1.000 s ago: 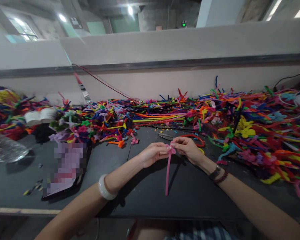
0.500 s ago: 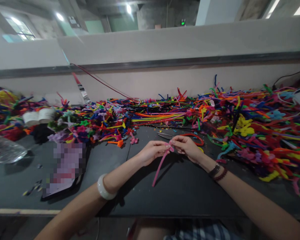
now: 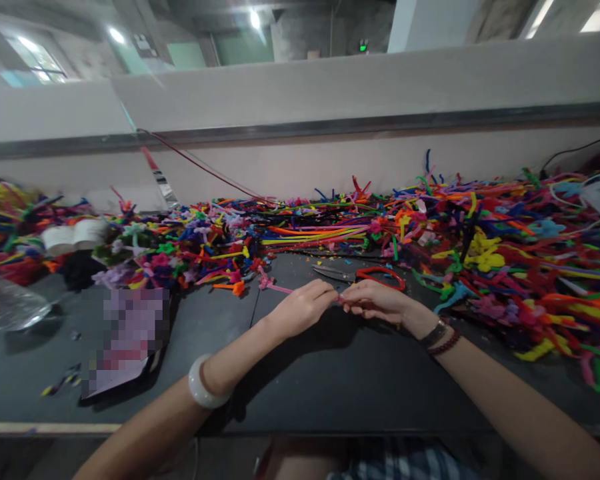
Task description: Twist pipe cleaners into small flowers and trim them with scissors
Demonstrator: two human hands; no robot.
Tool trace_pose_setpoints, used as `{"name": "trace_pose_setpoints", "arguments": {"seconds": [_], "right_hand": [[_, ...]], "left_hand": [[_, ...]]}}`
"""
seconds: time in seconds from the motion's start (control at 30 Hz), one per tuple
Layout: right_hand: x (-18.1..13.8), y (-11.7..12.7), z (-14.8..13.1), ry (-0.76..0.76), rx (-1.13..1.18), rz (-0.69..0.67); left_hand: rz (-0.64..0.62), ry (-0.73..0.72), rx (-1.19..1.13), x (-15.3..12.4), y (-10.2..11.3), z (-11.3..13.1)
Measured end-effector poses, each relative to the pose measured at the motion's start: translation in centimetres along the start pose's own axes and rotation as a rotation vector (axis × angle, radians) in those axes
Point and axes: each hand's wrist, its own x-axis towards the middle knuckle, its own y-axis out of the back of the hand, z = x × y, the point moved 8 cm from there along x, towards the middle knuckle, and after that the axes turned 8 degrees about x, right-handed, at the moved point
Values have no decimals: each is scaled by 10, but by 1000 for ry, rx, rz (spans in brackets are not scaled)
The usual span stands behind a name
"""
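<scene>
My left hand (image 3: 305, 307) and my right hand (image 3: 375, 303) meet above the dark table, fingertips pinched together. Between them is a pink pipe cleaner (image 3: 339, 298), mostly covered by the fingers. A thin pink length shows just left of my left hand, beside a small pink pipe-cleaner piece (image 3: 266, 279) on the table; where one stops and the other starts is hard to see. Just beyond my right hand lie scissors (image 3: 365, 274) with red handles, blades toward the left.
Heaps of coloured pipe cleaners (image 3: 510, 260) line the back and right of the table (image 3: 300, 393). White rolls (image 3: 75, 235) stand at the left, near clear plastic (image 3: 10, 303). A blurred-out flat device (image 3: 127, 343) lies left of my left arm.
Both hands have turned and closed in around the pink pipe cleaner. Its tail no longer hangs down toward me, and the looped part is now hidden by fingers.
</scene>
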Motion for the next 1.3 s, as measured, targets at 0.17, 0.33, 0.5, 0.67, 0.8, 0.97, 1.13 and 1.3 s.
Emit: {"name": "trace_pose_setpoints", "arguments": {"seconds": [0.17, 0.33, 0.5, 0.67, 0.8, 0.97, 1.13, 1.3], "right_hand": [[0, 0, -14, 217, -237, 47], [-16, -6, -41, 608, -702, 237], [-25, -19, -48, 715, -778, 162], [-26, -22, -48, 679, -684, 72], [-27, -24, -50, 702, -654, 37], [-29, -25, -53, 722, -642, 65], [-25, -20, -48, 707, -722, 153], [-12, -5, -36, 617, -664, 343]], "left_hand": [[5, 98, -74, 3, 1, -6], [-64, 439, -544, 3, -9, -29], [-358, 706, -1224, -12, -42, -31], [-461, 830, -1643, -22, -56, -25], [-526, 830, -1781, -25, -61, -19], [-554, 816, -1767, -24, -59, -17], [-416, 750, -1365, -15, -44, -29], [-203, 580, -670, -5, -24, -34]]}}
